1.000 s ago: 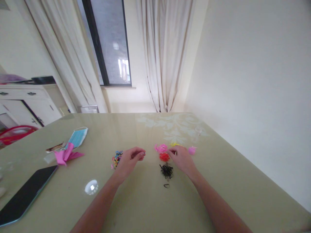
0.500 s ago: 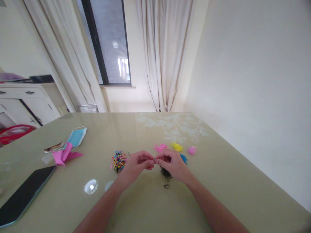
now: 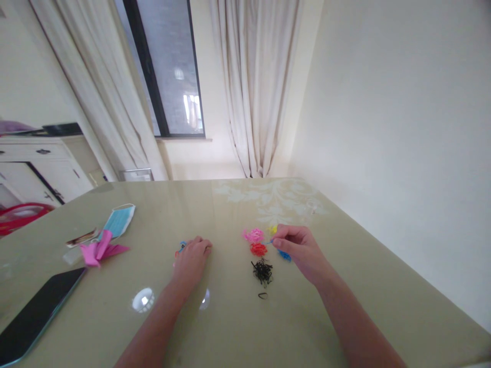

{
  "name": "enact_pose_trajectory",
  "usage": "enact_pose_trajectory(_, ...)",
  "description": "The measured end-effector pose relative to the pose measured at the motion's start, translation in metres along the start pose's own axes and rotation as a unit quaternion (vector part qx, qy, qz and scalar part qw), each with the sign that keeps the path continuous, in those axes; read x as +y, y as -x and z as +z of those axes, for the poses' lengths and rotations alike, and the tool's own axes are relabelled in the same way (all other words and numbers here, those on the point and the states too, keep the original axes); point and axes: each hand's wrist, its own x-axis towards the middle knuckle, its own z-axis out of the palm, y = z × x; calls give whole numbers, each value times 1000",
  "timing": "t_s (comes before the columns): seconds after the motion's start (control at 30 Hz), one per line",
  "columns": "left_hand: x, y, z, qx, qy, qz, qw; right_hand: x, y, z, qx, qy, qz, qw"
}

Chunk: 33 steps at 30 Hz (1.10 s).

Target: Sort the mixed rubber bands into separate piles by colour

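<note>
My right hand [image 3: 297,248] pinches a thin blue rubber band [image 3: 268,242] between thumb and fingertips, above the sorted heaps. Beneath it, partly covered, lies the blue rubber-band heap [image 3: 284,255]. The yellow heap [image 3: 272,230] peeks out behind my fingers. To the left are a pink heap [image 3: 253,235] and a red heap [image 3: 258,249], with a black heap [image 3: 262,272] nearer me. My left hand [image 3: 193,258] rests over the mixed-colour rubber bands [image 3: 180,248], hiding most of them. Its fingers are curled down and closed, and their tips are hidden.
A single black band [image 3: 263,295] lies in front of the black heap. On the left of the glossy table [image 3: 230,327] are a dark phone-like slab [image 3: 42,312], a pink folded-paper shape [image 3: 102,250] and a blue face mask [image 3: 119,221]. A wall borders the right side.
My hands were together in the middle and have parted. The left moved left onto the mixed pile; the right moved right with a blue rubber band, uncovering the red and black heaps.
</note>
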Motion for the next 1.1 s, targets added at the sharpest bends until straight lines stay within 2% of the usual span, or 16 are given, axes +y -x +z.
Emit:
enact_pose_trajectory(0.1,2,0,-1,1,-2,2,1000,-3,-3,-10,-5,54,13,998)
enact_pose_trajectory(0.2,4,1,-4,25,-2,10,1000,-4,-11,-31,9,192,37,981)
enact_pose_trajectory(0.3,8,1,-7,48,53,17,997,4,-18,-53,24,386,73,920)
enact_pose_trajectory(0.4,14,1,-9,51,164,15,985,16,-21,-68,24,496,109,861)
enact_pose_trajectory(0.5,23,1,-8,35,303,23,952,25,-21,-76,30,539,130,832)
enact_pose_trajectory(0.57,29,3,-6,18,391,29,920,26,-21,-76,40,550,130,824)
enact_pose_trajectory(0.63,35,5,-4,-1,459,33,888,24,-22,-68,53,536,105,836)
enact_pose_trajectory(0.7,40,7,-2,-17,507,35,861,22,-22,-50,53,494,51,867)
enact_pose_trajectory(0.77,45,10,-2,-31,533,37,845,21,-19,-25,16,429,-12,903)
enact_pose_trajectory(0.83,48,12,-2,-43,546,41,836,23,-15,1,-35,385,-28,922)
enact_pose_trajectory(0.9,49,14,-2,-59,555,49,828,26,-11,22,-49,365,-40,929)
enact_pose_trajectory(0.97,50,16,-1,-75,563,58,821,30,-7,34,-53,357,-50,931)
enact_pose_trajectory(1.1,52,18,0,-89,568,69,816,32,-7,37,-56,339,-58,937)
